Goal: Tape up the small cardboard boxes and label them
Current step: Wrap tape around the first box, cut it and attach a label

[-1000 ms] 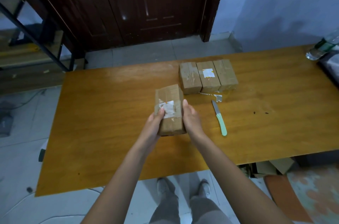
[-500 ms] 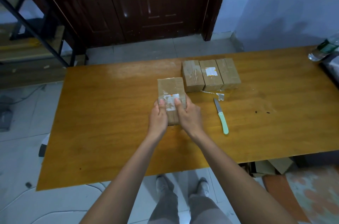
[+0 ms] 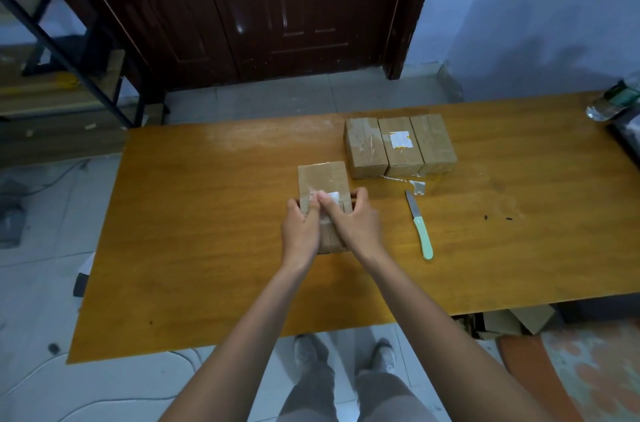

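A: Starting at the left, what is the left hand (image 3: 300, 229) doing?

B: It grips the near-left side of the small brown cardboard box (image 3: 323, 184) lying flat on the orange-brown wooden table (image 3: 207, 231), its thumb laid across the top onto the white paper label (image 3: 331, 197).

A: And just to its right?

B: The right hand (image 3: 356, 226) mirrors it, fingers curled round the right edge of the box, thumb pressing the label from the other side. Both thumbs meet on the label, so I judge the label is being smoothed down.

A: Which way does the box lie from the hands?

B: Its long axis runs straight away from the person, the near end hidden beneath the palms, the far end open to view. The label sits about mid-length, right under the thumbs, equally near both hands (neither has to reach).

A: Further right?

B: A row of three taped brown cardboard boxes (image 3: 399, 146) stands side by side, touching, beyond and to the right of the held one; the middle one shows a label. A scrap of clear tape (image 3: 415, 185) lies just in front of them, and a small knife with a pale green handle (image 3: 420, 226) rests near the right hand, blade pointing away.

A: So the finished row is nearer the right hand?

B: Yes; any move to join it would go forward and right.
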The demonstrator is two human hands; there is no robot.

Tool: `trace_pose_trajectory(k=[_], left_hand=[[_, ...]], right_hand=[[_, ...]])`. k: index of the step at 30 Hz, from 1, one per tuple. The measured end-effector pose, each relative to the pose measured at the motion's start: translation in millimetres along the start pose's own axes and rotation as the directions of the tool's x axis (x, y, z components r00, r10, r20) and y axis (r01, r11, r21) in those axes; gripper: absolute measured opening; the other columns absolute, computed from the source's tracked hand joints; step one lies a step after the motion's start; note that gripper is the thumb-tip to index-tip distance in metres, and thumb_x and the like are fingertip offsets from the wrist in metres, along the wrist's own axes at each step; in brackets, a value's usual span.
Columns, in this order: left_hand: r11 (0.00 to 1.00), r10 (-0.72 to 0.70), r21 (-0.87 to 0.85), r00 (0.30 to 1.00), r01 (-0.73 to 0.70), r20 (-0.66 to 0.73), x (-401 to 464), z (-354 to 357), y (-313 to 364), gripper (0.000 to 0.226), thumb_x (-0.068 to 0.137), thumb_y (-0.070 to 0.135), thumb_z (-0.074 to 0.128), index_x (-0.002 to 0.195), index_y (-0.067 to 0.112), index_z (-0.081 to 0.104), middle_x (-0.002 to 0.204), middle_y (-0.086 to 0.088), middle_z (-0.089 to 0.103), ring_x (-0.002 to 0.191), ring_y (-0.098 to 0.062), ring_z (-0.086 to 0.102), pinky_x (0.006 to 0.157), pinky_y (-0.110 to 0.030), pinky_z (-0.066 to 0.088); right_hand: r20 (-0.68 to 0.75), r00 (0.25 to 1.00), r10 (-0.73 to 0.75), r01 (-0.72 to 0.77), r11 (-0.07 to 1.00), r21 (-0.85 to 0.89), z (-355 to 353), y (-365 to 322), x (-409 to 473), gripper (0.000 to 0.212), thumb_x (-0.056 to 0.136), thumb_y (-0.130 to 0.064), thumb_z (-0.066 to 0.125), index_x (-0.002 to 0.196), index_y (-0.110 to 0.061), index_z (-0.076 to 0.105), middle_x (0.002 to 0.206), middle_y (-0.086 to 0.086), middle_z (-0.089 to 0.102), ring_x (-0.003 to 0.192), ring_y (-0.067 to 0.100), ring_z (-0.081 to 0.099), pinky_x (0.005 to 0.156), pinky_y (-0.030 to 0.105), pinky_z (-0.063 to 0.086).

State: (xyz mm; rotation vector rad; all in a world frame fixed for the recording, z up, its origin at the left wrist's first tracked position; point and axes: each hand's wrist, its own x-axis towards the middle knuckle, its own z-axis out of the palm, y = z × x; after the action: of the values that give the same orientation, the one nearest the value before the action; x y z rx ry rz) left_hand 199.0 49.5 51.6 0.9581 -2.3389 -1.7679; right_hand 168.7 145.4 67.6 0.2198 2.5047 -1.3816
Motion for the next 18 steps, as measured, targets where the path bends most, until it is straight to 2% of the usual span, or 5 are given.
trace_pose_trajectory(k=[4,8,11,15,18], left_hand=[[0.999,0.050,0.021,0.997,-0.049,-0.052,-2,4,1,0.027,0.100,0.045,0.043,0.107,0.020,0.049,0.086,0.014,0.057,0.072,0.002,0.056,0.047,-0.005,0.041],[0.996,0.062,0.070,0.995,-0.056,-0.082,5,5,2,0.031,0.105,0.039,0.031,0.101,0.016,0.052,0.085,0.009,0.059,0.072,-0.001,0.055,0.053,-0.009,0.039],[0.998,0.014,0.055,0.997,-0.009,-0.080,7,8,0,0.034,0.105,0.042,0.026,0.103,0.019,0.050,0.085,0.013,0.053,0.071,0.004,0.048,0.054,-0.006,0.038],[0.994,-0.111,-0.004,0.994,0.111,-0.022,10,9,-3,0.045,0.093,0.059,0.048,0.107,0.017,0.047,0.087,0.015,0.054,0.075,0.002,0.054,0.056,-0.016,0.040],[0.992,-0.127,0.003,0.992,0.127,0.002,10,6,-9,0.047,0.088,0.058,0.058,0.109,0.017,0.046,0.092,0.010,0.059,0.080,-0.005,0.059,0.060,-0.023,0.045]], right_hand=[[-0.064,0.986,-0.152,0.145,0.985,-0.096,2,5,4,0.046,0.091,-0.057,0.051,0.098,-0.011,0.054,0.088,0.011,0.069,0.080,0.031,0.066,0.069,0.049,0.053],[-0.118,0.979,-0.168,0.166,0.986,-0.019,3,9,5,0.041,0.099,-0.047,0.040,0.087,-0.011,0.059,0.073,0.007,0.065,0.066,0.024,0.062,0.061,0.049,0.051],[-0.121,0.982,-0.147,0.146,0.989,-0.020,1,12,9,0.045,0.102,-0.040,0.032,0.083,-0.010,0.059,0.073,0.008,0.062,0.066,0.025,0.058,0.065,0.050,0.048],[0.044,0.996,-0.077,0.081,0.994,-0.075,-2,13,16,0.044,0.087,-0.059,0.053,0.101,-0.017,0.060,0.093,0.002,0.070,0.085,0.023,0.065,0.075,0.043,0.053],[0.108,0.989,-0.105,0.115,0.989,-0.091,1,19,12,0.042,0.083,-0.054,0.061,0.108,-0.020,0.060,0.099,0.001,0.071,0.091,0.023,0.066,0.078,0.041,0.053]])
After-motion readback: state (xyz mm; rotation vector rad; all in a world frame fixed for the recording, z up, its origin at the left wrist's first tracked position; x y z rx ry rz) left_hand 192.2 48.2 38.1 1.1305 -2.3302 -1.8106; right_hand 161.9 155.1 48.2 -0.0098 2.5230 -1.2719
